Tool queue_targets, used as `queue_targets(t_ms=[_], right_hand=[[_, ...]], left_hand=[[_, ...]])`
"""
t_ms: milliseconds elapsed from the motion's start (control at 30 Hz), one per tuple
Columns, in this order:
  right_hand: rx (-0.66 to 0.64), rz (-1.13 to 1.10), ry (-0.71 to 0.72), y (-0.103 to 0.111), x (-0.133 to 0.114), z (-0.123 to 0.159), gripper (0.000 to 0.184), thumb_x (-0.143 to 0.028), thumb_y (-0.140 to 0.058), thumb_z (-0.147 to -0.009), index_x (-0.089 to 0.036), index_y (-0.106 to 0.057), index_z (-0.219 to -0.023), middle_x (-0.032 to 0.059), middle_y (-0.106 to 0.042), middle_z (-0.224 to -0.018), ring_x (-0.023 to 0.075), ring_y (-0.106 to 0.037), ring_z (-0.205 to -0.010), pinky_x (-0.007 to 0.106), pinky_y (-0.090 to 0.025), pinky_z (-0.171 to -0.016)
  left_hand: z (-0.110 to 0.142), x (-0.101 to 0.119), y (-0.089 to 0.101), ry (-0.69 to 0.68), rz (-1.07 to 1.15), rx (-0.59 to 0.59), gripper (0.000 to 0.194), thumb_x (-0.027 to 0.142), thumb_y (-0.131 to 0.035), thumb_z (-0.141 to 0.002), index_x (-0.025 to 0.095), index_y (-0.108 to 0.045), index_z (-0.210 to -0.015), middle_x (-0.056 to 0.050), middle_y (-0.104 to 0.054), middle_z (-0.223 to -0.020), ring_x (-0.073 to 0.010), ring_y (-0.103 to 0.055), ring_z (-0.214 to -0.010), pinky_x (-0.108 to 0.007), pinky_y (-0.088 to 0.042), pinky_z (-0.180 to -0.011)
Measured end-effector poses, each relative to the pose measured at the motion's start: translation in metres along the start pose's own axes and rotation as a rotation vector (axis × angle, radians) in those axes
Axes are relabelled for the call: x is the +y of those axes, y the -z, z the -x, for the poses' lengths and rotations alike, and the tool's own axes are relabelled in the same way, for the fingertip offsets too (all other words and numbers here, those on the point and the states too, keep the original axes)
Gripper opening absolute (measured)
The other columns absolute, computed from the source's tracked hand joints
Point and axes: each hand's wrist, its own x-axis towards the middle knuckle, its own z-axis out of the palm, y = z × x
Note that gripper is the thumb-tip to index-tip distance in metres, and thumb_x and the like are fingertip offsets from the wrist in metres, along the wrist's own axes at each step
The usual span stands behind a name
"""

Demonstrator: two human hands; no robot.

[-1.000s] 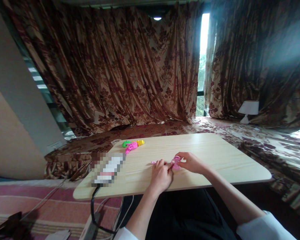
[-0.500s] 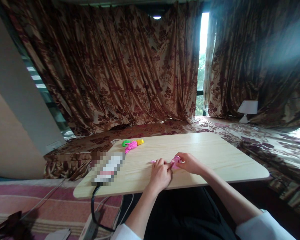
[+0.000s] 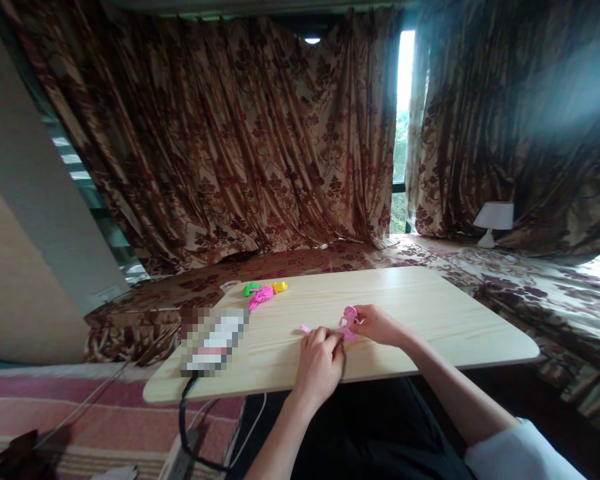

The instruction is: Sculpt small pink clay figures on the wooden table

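Observation:
My right hand point(image 3: 379, 325) pinches a light pink, soft-looking piece point(image 3: 349, 330) with a rounded top and gaps in it, holding it just above or against the table. Close beside it, my left hand point(image 3: 321, 359) rests on the table with its fingers curled down. A small pink strip point(image 3: 305, 329) pokes out past the left fingers; whether it joins the larger piece is hidden under the hand. Farther back lies a bright pink bundle point(image 3: 261, 295), touching a green piece point(image 3: 251, 289) and a yellow piece point(image 3: 280, 287).
The pale wooden table point(image 3: 405, 300) has rounded corners. On its left lies a pixelated item point(image 3: 215, 341) with a black cable point(image 3: 183, 407) running off the edge. A white lamp point(image 3: 494, 217) stands on the ledge at the right, before patterned curtains point(image 3: 280, 147).
My left fingers have drawn slightly back from the larger pink piece, and more of it shows. My right hand still grips it. The bright bundle has stayed put.

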Motion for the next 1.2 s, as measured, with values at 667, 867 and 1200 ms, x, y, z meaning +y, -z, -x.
queue_targets(t_ms=[667, 867, 1200], right_hand=[[0.02, -0.13, 0.033, 0.02, -0.003, 0.01, 0.025, -0.022, -0.055, -0.075, -0.015, -0.064, -0.097, 0.0055, -0.068, -0.088, 0.018, -0.062, -0.082, 0.026, -0.047, -0.07], [0.03, -0.174, -0.022, 0.023, 0.007, 0.007, 0.031, -0.024, -0.056, -0.075, -0.014, -0.062, -0.104, 0.0072, -0.069, -0.088, 0.0191, -0.064, -0.078, 0.029, -0.049, -0.071], [0.095, -0.029, 0.0, 0.0, -0.004, 0.0, 0.021, -0.026, -0.056, -0.074, -0.014, -0.062, -0.09, 0.0027, -0.066, -0.076, 0.014, -0.058, -0.07, 0.023, -0.044, -0.063]], left_hand=[[0.007, -0.004, 0.017, -0.052, 0.038, 0.08, 0.028, 0.015, -0.043, -0.082, 0.025, -0.064, -0.099, -0.005, -0.057, -0.089, -0.0198, -0.052, -0.089, -0.037, -0.039, -0.086], [-0.007, -0.023, 0.02, -0.002, -0.002, 0.132, 0.026, 0.016, -0.044, -0.082, 0.022, -0.065, -0.095, -0.005, -0.058, -0.088, -0.0195, -0.052, -0.087, -0.035, -0.04, -0.081], [-0.007, 0.004, -0.001, -0.055, -0.03, -0.021, 0.023, 0.021, -0.045, -0.083, 0.024, -0.065, -0.094, -0.005, -0.057, -0.086, -0.0196, -0.052, -0.089, -0.035, -0.037, -0.082]])
